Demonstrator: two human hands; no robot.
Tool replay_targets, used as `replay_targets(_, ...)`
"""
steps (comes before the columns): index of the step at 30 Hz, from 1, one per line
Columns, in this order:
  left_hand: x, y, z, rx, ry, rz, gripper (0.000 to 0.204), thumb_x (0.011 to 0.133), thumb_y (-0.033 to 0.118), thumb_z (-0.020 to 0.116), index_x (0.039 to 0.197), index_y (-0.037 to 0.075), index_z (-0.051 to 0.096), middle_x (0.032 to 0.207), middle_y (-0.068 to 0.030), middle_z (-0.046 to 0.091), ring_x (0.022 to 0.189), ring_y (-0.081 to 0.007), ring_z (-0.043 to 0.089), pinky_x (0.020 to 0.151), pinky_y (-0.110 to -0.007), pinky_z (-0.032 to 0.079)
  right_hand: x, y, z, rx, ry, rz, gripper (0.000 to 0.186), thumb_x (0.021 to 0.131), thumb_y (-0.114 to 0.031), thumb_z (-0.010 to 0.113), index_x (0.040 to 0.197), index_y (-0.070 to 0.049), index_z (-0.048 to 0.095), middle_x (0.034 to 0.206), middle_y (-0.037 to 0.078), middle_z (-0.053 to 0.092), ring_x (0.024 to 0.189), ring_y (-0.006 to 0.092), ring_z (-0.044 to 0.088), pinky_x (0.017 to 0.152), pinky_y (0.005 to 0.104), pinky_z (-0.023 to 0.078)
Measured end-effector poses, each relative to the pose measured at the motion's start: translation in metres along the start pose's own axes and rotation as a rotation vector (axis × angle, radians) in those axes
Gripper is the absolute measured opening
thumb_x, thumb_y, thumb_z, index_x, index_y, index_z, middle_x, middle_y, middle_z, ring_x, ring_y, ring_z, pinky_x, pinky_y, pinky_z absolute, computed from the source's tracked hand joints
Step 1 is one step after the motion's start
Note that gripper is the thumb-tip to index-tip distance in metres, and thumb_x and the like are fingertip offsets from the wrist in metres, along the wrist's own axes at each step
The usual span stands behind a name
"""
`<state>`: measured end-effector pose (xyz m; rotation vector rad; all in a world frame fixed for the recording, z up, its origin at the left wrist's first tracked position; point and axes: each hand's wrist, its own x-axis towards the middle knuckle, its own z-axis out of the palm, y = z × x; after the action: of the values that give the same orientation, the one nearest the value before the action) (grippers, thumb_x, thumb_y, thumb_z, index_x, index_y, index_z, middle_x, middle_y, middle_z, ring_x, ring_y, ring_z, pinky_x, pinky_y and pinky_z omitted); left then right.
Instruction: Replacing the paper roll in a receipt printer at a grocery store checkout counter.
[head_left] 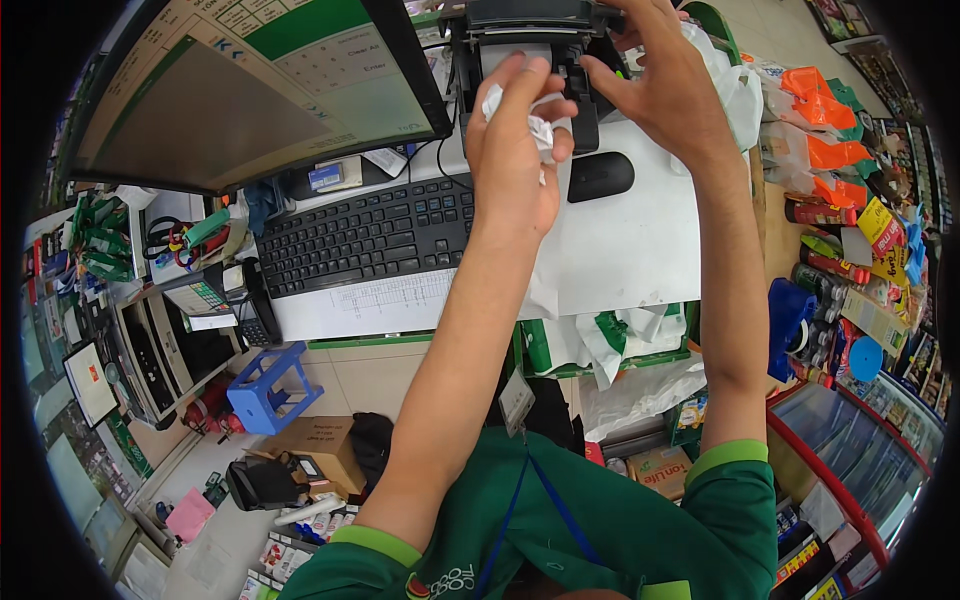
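Note:
My left hand [512, 165] is closed around a crumpled piece of white paper [542, 138], parts of which stick out between the fingers. It is raised in front of a black printer-like machine [530, 14] at the far edge of the white counter. At that machine's right side is my right hand [672, 88], its thumb and fingers spread apart with nothing seen in them. Whether its fingertips touch the machine, I cannot tell. A black computer mouse [601, 176] lies on the counter between my forearms.
A black keyboard [368, 236] lies to the left beneath a large monitor [260, 90]. White plastic bags [735, 90] hang by the counter's right end. Bags with green print [620, 335] fill a shelf below the near edge. A blue plastic stool [272, 390] stands on the floor at left.

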<state>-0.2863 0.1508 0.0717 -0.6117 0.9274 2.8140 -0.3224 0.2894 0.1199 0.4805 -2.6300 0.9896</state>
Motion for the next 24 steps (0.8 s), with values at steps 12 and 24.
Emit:
replay_targets(12,-0.048,0.008,-0.072,0.858,0.005,0.205,0.033,0.088,0.027,0.074,0.095,0.003,0.054,0.073,-0.0035,0.057,0.065,-0.0117,0.06,0.05,-0.026,0.043,-0.003,0.01,-0.001,0.036,-0.033,0.001,0.05,0.082,-0.012,0.07,0.126,0.001,0.051,0.107,0.018,0.059,0.092,0.0275,0.058,0.082,0.0346,0.049)
replay_targets(24,-0.105,-0.001,-0.141,1.052,-0.204,-0.468,0.039,0.082,0.041,0.077,0.087,0.004,0.067,0.059,0.0027,0.05,0.048,-0.0036,0.039,0.044,-0.023,0.028,-0.015,0.021,0.026,0.288,0.127,0.263,0.024,0.089,-0.009,0.068,0.108,0.002,0.058,0.075,0.005,0.057,0.06,0.0113,0.05,0.057,0.0266,0.044)
